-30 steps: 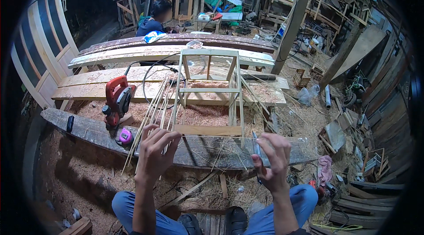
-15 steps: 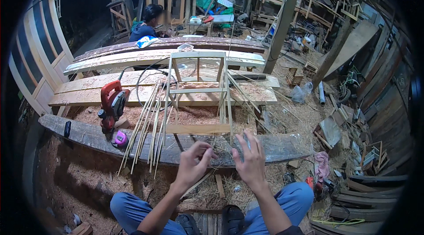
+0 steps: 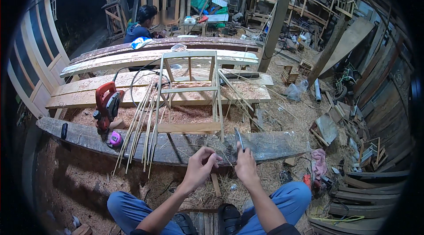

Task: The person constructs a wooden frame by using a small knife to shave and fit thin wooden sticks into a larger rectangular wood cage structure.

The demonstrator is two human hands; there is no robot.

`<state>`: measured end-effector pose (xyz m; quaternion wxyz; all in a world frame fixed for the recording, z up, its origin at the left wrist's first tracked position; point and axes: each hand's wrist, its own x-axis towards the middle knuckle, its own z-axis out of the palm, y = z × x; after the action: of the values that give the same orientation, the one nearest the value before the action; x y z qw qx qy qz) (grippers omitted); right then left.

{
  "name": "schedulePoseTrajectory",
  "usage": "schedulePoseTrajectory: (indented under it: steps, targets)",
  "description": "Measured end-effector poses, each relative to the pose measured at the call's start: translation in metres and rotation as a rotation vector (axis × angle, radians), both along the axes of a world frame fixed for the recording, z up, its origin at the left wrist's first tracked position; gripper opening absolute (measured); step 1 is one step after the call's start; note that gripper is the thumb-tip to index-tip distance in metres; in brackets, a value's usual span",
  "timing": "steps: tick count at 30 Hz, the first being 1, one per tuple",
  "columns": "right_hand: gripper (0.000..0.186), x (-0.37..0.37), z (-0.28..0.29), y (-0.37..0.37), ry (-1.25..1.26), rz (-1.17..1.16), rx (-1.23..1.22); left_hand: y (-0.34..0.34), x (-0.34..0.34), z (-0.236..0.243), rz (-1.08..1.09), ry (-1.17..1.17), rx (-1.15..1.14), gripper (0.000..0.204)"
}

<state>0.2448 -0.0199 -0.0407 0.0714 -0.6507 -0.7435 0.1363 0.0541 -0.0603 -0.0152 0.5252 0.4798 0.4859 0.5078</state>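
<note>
My right hand [image 3: 246, 168] is closed around a knife [image 3: 239, 139], its blade pointing up and away from me over the dark plank. To its left, my left hand [image 3: 201, 167] has its fingers curled together in a pinch. Whatever that pinch holds, if anything, is too small to make out. Just beyond both hands stands a small frame of light wooden strips [image 3: 190, 127], upright on the boards. Several thin sticks [image 3: 140, 124] lean over the plank to the left of the frame. Wood shreds lie on the plank around the knife.
The dark plank [image 3: 282, 142] crosses in front of me. A red power planer [image 3: 106, 105] and a pink tape measure [image 3: 115, 139] rest at left. Light boards [image 3: 84, 86] lie beyond, and another person [image 3: 140, 27] sits behind them. A pink cloth [image 3: 319, 161] lies at right.
My right hand, spread with no knife visible before, has closed on the knife. My left hand stays curled, slightly farther right. The whole view has shifted a little.
</note>
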Motion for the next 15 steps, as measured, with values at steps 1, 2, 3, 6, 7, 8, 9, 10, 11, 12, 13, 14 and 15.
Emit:
schedulePoseTrajectory:
  steps: [1,2,3,6,7,8,9,10,11,12,13,14,15]
  targets:
    - [0.077,0.001,-0.003,0.001,0.0,0.002,0.001,0.001,0.0,0.0,0.005,-0.043,0.036,0.016]
    - [0.078,0.004,-0.007,0.002,0.037,-0.001,0.034,0.001,-0.001,0.003,0.006,-0.043,0.037,0.016]
    - [0.079,0.003,-0.006,0.002,0.076,-0.004,0.066,0.001,-0.003,0.007,0.011,-0.082,0.017,0.015]
    - [0.077,-0.001,0.013,0.003,0.171,-0.042,0.145,0.0,-0.007,0.011,0.045,-0.151,0.001,0.013]
    - [0.077,-0.003,0.021,0.005,0.173,-0.039,0.147,0.001,-0.008,0.012,0.073,-0.186,0.006,0.012]
    - [0.075,-0.005,0.03,0.006,0.295,-0.089,0.2,0.0,-0.01,0.016,0.076,-0.185,0.008,0.012]
    - [0.073,-0.007,0.041,0.007,0.415,-0.14,0.252,0.0,-0.012,0.021,0.091,-0.224,-0.001,0.012]
    - [0.068,-0.01,0.056,0.003,0.493,-0.157,0.304,-0.001,-0.015,0.027,0.107,-0.261,-0.011,0.011]
    - [0.068,-0.011,0.066,0.001,0.495,-0.153,0.303,-0.002,-0.017,0.034,0.112,-0.26,-0.011,0.011]
    - [0.066,-0.011,0.074,-0.002,0.56,-0.121,0.384,-0.003,-0.02,0.041,0.139,-0.283,0.0,0.011]
    - [0.063,-0.013,0.08,-0.004,0.625,-0.089,0.466,-0.004,-0.024,0.045,0.168,-0.306,0.011,0.011]
    - [0.052,-0.017,0.085,-0.006,0.651,-0.064,0.558,-0.005,-0.03,0.045,0.161,-0.403,0.044,0.01]
    - [0.052,-0.02,0.086,-0.006,0.653,-0.059,0.557,-0.006,-0.033,0.047,0.165,-0.403,0.046,0.01]
